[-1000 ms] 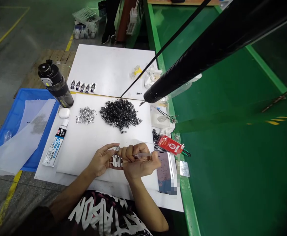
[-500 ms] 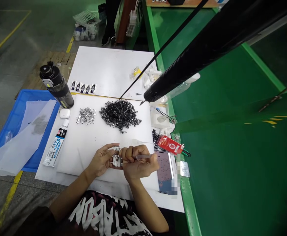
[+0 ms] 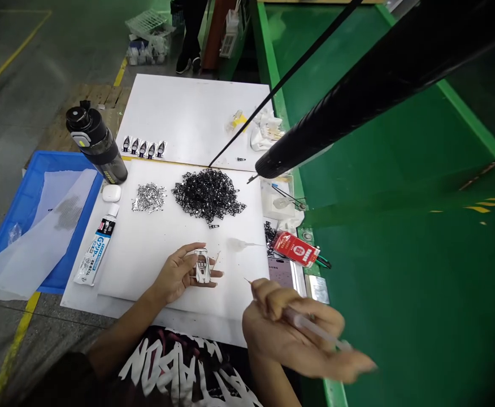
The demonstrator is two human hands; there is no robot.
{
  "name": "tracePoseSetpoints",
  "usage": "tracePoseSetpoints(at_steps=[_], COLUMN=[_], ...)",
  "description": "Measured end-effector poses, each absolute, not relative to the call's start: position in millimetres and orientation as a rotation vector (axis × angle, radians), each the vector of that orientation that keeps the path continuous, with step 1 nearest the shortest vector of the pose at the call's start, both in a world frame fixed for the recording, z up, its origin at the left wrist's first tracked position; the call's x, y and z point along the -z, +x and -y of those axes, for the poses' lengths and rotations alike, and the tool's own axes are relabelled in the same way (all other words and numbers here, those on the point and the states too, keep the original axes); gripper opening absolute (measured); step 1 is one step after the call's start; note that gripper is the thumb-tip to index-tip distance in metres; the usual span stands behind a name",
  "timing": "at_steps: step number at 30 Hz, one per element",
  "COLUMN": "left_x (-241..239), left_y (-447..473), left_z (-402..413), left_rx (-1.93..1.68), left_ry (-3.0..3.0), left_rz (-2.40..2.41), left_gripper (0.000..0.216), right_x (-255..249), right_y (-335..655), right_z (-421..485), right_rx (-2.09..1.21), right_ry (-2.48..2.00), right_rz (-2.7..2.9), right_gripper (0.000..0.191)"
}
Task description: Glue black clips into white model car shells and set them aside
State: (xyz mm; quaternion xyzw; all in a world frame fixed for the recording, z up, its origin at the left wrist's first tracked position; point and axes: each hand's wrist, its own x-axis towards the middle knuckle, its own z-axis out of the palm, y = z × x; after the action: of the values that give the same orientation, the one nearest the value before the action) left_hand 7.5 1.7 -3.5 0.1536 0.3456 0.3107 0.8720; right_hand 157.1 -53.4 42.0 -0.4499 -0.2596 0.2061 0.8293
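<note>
My left hand holds a small white model car body between thumb and fingers, above the white plastic board. My right hand is apart from it, low at the right, and grips a clear plastic syringe with a thin needle tip. The right hand is slightly blurred. A heap of small black parts and a smaller heap of silver parts lie on the board beyond my hands.
A glue tube, earbud case and black water bottle stand left of the board, by a blue tray. A red packet lies on a phone at right. A black tube crosses above the green bench.
My right hand has pulled away from the car body, moving down and to the right with the syringe. My left hand still holds the car body in nearly the same place.
</note>
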Motion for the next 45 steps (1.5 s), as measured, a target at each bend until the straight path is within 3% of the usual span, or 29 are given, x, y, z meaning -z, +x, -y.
tracePoseSetpoints(at_steps=[4,11,15,45], left_x=[2.9,5.6,7.4,7.0], left_y=[8.0,6.5,5.7,6.0], left_z=[-2.1,-3.3,-3.8,-4.7], left_rx=[-0.658,-0.651,-0.639,-0.632], left_ry=[0.312,0.315,0.31,0.276], left_rz=[-0.693,-0.695,-0.721,-0.734], left_gripper=[0.061,0.054,0.054,0.059], right_x=[-22.9,-57.3,-49.5,-32.7], right_y=[165.3,157.9,148.3,149.1], right_z=[46.5,44.9,33.0,24.7], right_rx=[-0.574,-0.925,-1.073,-1.133], right_ry=[-1.031,-0.833,-0.782,-0.812], right_rz=[0.468,0.375,0.438,0.46], right_gripper=[0.043,0.043,0.047,0.053])
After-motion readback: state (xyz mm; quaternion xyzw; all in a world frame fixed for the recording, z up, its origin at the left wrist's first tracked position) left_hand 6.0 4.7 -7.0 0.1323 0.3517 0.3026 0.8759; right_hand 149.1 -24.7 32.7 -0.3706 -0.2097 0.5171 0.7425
